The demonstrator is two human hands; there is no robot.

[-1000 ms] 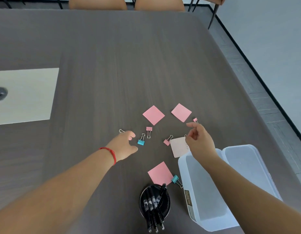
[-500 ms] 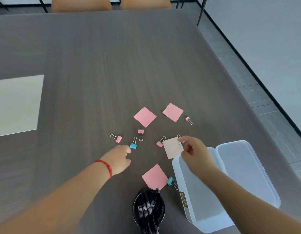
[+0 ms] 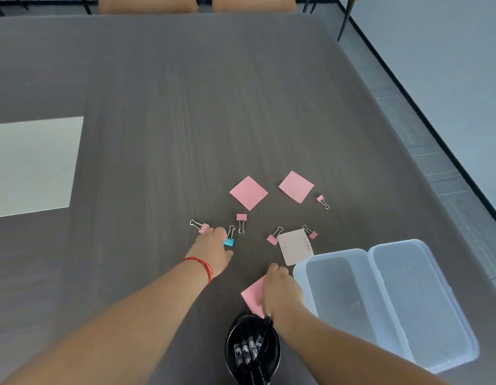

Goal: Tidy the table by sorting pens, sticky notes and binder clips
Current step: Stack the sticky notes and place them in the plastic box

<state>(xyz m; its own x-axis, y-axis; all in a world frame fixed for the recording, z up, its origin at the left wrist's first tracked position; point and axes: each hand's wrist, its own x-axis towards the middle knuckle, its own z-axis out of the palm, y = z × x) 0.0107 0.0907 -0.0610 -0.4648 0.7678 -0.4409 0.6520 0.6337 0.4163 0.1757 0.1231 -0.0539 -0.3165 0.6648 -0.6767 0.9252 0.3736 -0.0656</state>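
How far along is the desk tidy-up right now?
Done: the pens stand in the black pen cup. In hand: the right hand rests on the nearest pink sticky note; the left hand reaches between a pink binder clip and a blue binder clip. Left: the clear box looks empty, and other notes and clips lie loose on the table.

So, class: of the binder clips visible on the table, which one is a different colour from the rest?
The blue binder clip, right beside the left hand. Every other visible clip is pink.
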